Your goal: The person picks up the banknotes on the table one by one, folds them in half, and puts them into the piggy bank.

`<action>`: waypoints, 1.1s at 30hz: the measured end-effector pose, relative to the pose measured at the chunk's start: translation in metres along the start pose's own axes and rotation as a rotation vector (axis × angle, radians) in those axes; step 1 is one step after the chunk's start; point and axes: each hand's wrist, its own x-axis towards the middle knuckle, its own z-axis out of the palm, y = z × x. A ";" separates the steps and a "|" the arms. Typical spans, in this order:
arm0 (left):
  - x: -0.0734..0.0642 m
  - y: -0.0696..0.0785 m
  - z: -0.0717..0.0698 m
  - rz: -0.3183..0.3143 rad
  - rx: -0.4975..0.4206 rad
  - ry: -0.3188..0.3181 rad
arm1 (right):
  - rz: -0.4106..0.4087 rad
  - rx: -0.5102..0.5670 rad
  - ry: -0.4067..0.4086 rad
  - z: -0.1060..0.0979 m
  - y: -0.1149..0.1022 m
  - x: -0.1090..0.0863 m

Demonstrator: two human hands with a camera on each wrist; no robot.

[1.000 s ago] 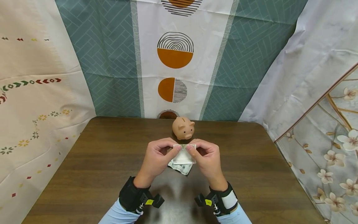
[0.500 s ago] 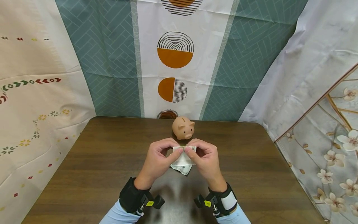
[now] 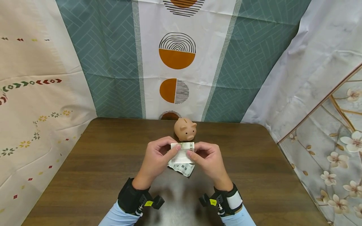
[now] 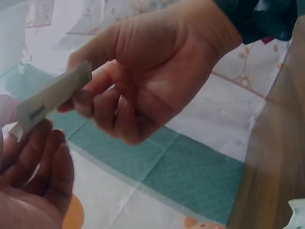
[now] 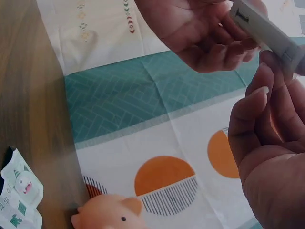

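A small flat white packet (image 3: 181, 157), its top edge tinged green, is held up between both hands over the middle of the table. My left hand (image 3: 156, 158) pinches its left side, thumb on the near face and fingers behind. On the lower right side, my right hand (image 3: 211, 160) pinches it the same way. The packet's narrow side (image 5: 264, 28) shows small dark print in the right wrist view. Below it on the table lies a crinkled white wrapper (image 3: 186, 170) with green print, partly hidden. A cartoon face shows on this wrapper (image 5: 21, 191) in the right wrist view.
A tan piggy bank (image 3: 185, 129) stands just beyond the hands, near the table's back edge. The brown wooden table (image 3: 113, 157) is bordered by patterned cloths, with a teal and white cloth (image 3: 116, 62) hanging behind it.
The hands have moved apart a little, with both thumbs sliding away from the packet's middle. The packet has shifted slightly left and up, showing more of the wrapper beneath.
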 end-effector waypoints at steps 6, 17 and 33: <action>0.000 0.005 -0.008 -0.081 0.003 -0.051 | 0.046 -0.025 0.104 -0.003 -0.002 0.001; 0.000 0.004 -0.010 -0.144 -0.064 -0.052 | 0.095 0.144 0.089 -0.006 -0.003 0.000; 0.000 -0.003 -0.011 -0.087 -0.379 -0.113 | 0.044 0.347 0.040 -0.007 -0.006 0.001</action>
